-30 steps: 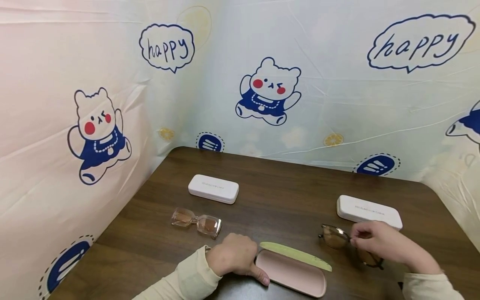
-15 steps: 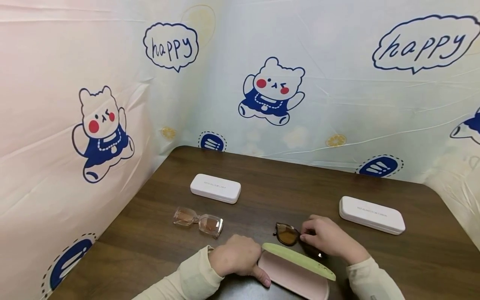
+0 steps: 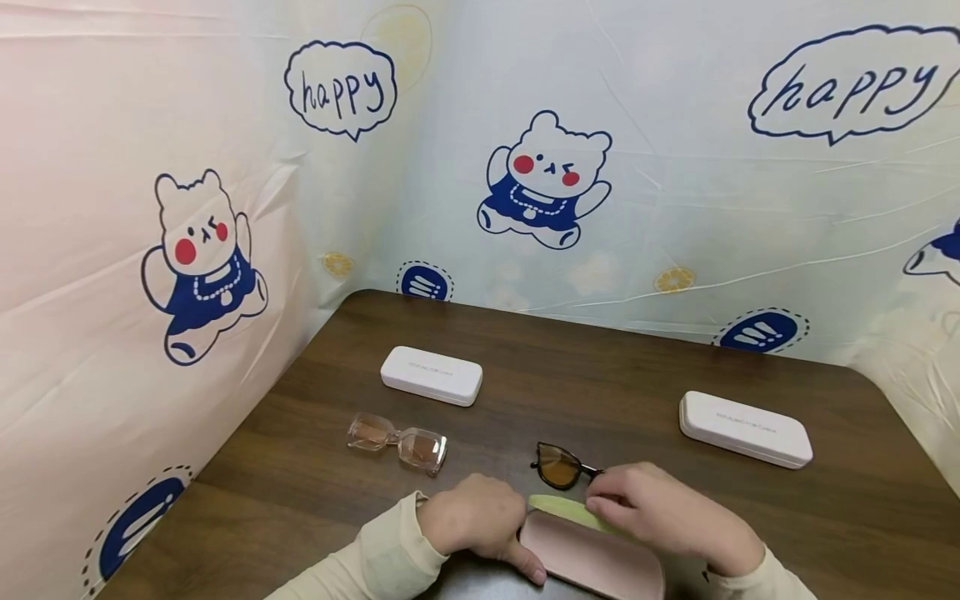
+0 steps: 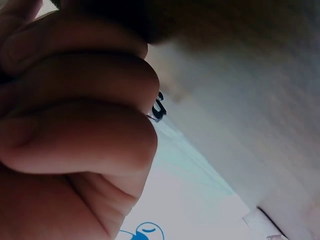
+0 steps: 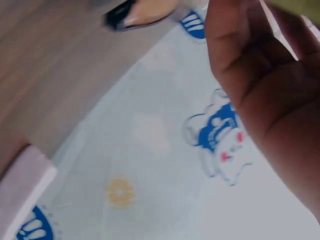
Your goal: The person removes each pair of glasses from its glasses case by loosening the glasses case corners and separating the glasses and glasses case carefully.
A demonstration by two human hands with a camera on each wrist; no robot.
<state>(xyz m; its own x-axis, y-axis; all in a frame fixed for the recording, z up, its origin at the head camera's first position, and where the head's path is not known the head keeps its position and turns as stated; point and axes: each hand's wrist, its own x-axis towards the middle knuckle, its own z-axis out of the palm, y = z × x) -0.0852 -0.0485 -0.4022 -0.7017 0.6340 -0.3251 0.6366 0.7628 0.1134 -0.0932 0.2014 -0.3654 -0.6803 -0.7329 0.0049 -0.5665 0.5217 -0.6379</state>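
Note:
My left hand (image 3: 480,517) grips the left end of a hinged glasses case (image 3: 585,550), thumb along its near edge. Pink lining shows inside it, and its lime-green lid (image 3: 562,508) stands raised at the back. My right hand (image 3: 660,512) bends over that lid, with thumb and fingertips right at its upper edge. Dark-framed, brown-tinted sunglasses (image 3: 558,468) lie just behind; one lens shows and the hand covers the rest. In the right wrist view the sunglasses (image 5: 145,14) are blurred beside the fingers. I cannot tell what the right fingertips hold.
Clear-framed glasses with pinkish lenses (image 3: 422,450) lie on the brown table (image 3: 600,367), left of the case. One white glasses case (image 3: 431,377) sits behind them, and another white case (image 3: 746,429) at the right. A printed cloth (image 3: 675,167) walls off the table's back and left.
My right hand has come left from beside the right white case, bringing the sunglasses behind the green lid, then lowered toward that lid. The left hand stays on the case.

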